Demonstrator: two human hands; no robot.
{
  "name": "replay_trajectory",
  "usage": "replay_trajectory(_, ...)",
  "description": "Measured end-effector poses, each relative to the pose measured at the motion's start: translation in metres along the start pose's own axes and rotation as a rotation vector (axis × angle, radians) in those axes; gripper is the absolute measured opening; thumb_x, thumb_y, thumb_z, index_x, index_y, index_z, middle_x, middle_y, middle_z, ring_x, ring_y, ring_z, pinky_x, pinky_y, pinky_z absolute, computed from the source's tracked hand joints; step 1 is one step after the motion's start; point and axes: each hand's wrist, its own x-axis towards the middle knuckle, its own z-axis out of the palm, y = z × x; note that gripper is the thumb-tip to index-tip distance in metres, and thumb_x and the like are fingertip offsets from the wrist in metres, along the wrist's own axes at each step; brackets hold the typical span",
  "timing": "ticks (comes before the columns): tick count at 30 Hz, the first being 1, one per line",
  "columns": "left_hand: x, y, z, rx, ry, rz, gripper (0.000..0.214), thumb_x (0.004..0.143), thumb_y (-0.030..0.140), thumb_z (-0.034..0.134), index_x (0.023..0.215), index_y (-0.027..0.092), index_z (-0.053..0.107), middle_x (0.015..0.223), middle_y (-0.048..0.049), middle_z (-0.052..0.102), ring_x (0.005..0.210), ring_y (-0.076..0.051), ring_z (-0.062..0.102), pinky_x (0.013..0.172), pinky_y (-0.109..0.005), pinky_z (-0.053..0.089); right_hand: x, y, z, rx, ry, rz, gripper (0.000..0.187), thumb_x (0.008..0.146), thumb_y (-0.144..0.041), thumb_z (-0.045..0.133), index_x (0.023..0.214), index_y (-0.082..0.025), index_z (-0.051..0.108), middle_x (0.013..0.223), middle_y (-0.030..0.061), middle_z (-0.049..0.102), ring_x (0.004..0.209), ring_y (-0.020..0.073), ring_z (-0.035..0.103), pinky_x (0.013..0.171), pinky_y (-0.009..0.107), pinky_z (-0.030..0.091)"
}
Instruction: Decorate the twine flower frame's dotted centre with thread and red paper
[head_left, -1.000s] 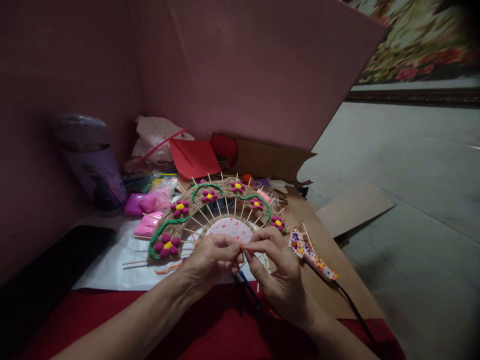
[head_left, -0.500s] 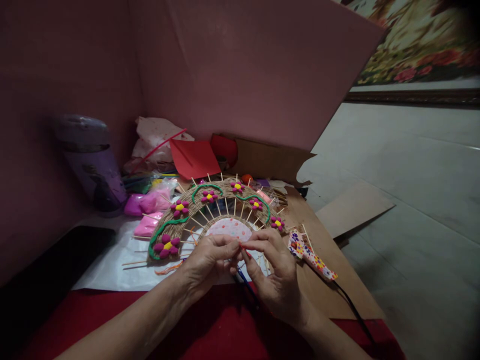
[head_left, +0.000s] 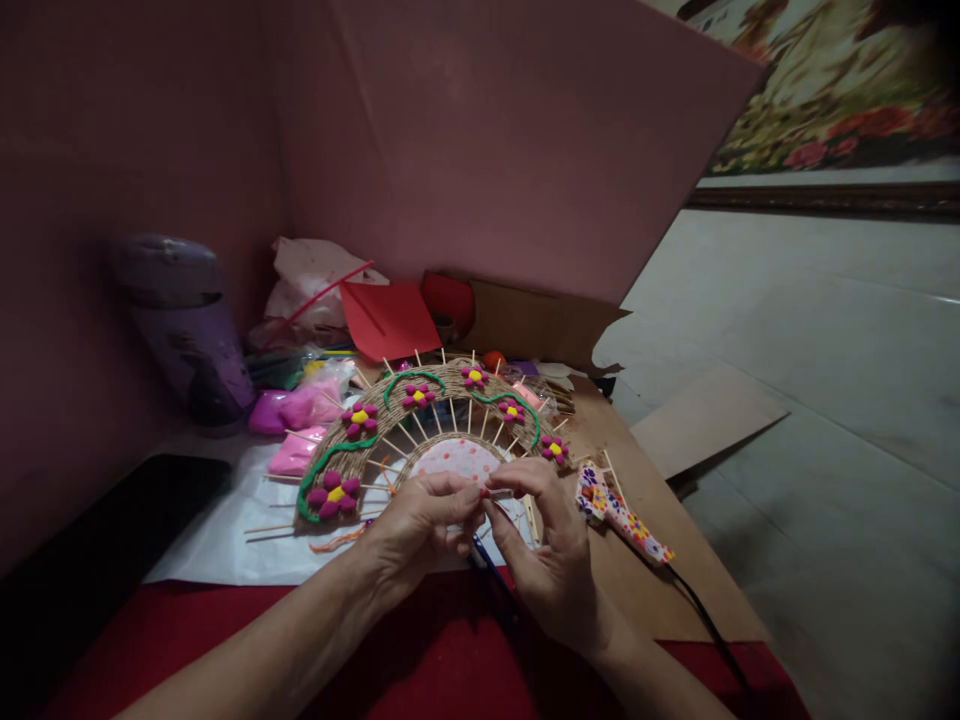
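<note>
A half-round fan of jute twine woven over wooden sticks (head_left: pixel 442 395) lies in front of me, with magenta clay flowers and a green clay vine on it. Its hub is a pink dotted disc (head_left: pixel 459 458). My left hand (head_left: pixel 424 520) and my right hand (head_left: pixel 544 550) meet just below the disc, fingertips pinched together on a tiny red piece I cannot name. A blue stick (head_left: pixel 487 565) pokes out under my hands.
A flower-patterned tool with a black cord (head_left: pixel 622 512) lies right of my hands on brown cardboard (head_left: pixel 660 560). Pink clay bags (head_left: pixel 300 405), a purple jar (head_left: pixel 187 330), red paper (head_left: pixel 390 318) and a pink backboard (head_left: pixel 510 140) stand behind. White paper (head_left: pixel 217 530) covers the left side.
My hands have barely moved; the right fingers shifted slightly around the pinched piece. The view has dipped a little.
</note>
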Motion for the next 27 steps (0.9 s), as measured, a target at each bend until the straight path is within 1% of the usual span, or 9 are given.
replay_trajectory(3, 0.001, -0.001, 0.0, 0.007, -0.035, 0.006, 0.023, 0.061, 0.029, 0.078, 0.06, 0.01, 0.066, 0.054, -0.0012, 0.053, 0.048, -0.007, 0.044, 0.045, -0.02, 0.033, 0.0, 0.0, 0.001, 0.011, -0.007, 0.012, 0.023, 0.083, -0.007, 0.051, 0.1, -0.022, 0.052, 0.094, 0.0045, 0.056, 0.092, 0.0193, 0.053, 0.082, 0.036, 0.044)
replay_trajectory(5, 0.001, -0.001, 0.0, 0.002, -0.037, 0.004, 0.022, 0.06, 0.028, 0.078, 0.059, 0.01, 0.066, 0.054, -0.0011, 0.053, 0.048, -0.007, 0.044, 0.045, -0.02, 0.033, 0.0, 0.0, 0.0, 0.024, -0.014, 0.036, 0.02, 0.084, -0.008, 0.051, 0.099, -0.022, 0.052, 0.092, 0.0043, 0.056, 0.09, 0.0191, 0.053, 0.08, 0.035, 0.044)
replay_trajectory(11, -0.001, 0.001, 0.001, 0.01, -0.032, 0.007, 0.02, 0.063, 0.028, 0.077, 0.064, 0.01, 0.068, 0.057, -0.0026, 0.056, 0.049, -0.007, 0.046, 0.045, -0.019, 0.034, 0.001, 0.0, 0.0, 0.137, -0.02, 0.172, 0.014, 0.086, -0.016, 0.053, 0.099, -0.021, 0.051, 0.087, 0.0021, 0.054, 0.081, 0.0151, 0.053, 0.073, 0.029, 0.045)
replay_trajectory(16, -0.001, 0.001, 0.001, 0.015, -0.036, -0.001, 0.022, 0.063, 0.028, 0.077, 0.062, 0.009, 0.066, 0.056, -0.0026, 0.056, 0.046, -0.007, 0.047, 0.042, -0.018, 0.034, 0.0, 0.004, 0.0, 0.233, -0.023, 0.257, 0.016, 0.086, -0.02, 0.055, 0.101, -0.021, 0.052, 0.088, 0.0021, 0.056, 0.083, 0.0154, 0.054, 0.075, 0.029, 0.046)
replay_trajectory(21, -0.001, 0.002, 0.003, 0.001, -0.054, 0.019, 0.02, 0.068, 0.028, 0.073, 0.07, 0.009, 0.067, 0.06, -0.001, 0.054, 0.048, -0.006, 0.047, 0.041, -0.017, 0.036, -0.001, 0.007, -0.001, 0.294, -0.009, 0.298, 0.023, 0.085, -0.021, 0.057, 0.107, -0.022, 0.05, 0.096, 0.0038, 0.058, 0.09, 0.0169, 0.056, 0.079, 0.031, 0.046)
replay_trajectory(24, -0.001, 0.003, 0.004, 0.011, -0.05, 0.041, 0.019, 0.071, 0.028, 0.071, 0.074, 0.01, 0.068, 0.062, -0.0013, 0.055, 0.051, -0.006, 0.048, 0.042, -0.016, 0.037, -0.001, 0.006, -0.003, 0.307, 0.036, 0.306, 0.024, 0.085, -0.023, 0.057, 0.108, -0.022, 0.051, 0.1, 0.0048, 0.057, 0.093, 0.0172, 0.055, 0.08, 0.031, 0.046)
replay_trajectory(26, -0.001, 0.004, 0.005, 0.012, -0.027, 0.046, 0.019, 0.07, 0.027, 0.072, 0.074, 0.01, 0.067, 0.063, -0.0017, 0.056, 0.051, -0.007, 0.048, 0.041, -0.016, 0.037, -0.002, 0.008, -0.004, 0.327, 0.11, 0.348, 0.021, 0.086, -0.026, 0.056, 0.106, -0.022, 0.053, 0.1, 0.0051, 0.058, 0.092, 0.017, 0.056, 0.079, 0.03, 0.046)
replay_trajectory(27, -0.001, 0.005, 0.005, 0.006, -0.01, 0.041, 0.019, 0.068, 0.027, 0.073, 0.073, 0.009, 0.067, 0.062, -0.0018, 0.056, 0.051, -0.006, 0.048, 0.04, -0.016, 0.037, -0.003, 0.01, -0.006, 0.335, 0.154, 0.385, 0.018, 0.086, -0.028, 0.056, 0.102, -0.021, 0.054, 0.096, 0.0046, 0.059, 0.088, 0.0164, 0.057, 0.076, 0.029, 0.047)
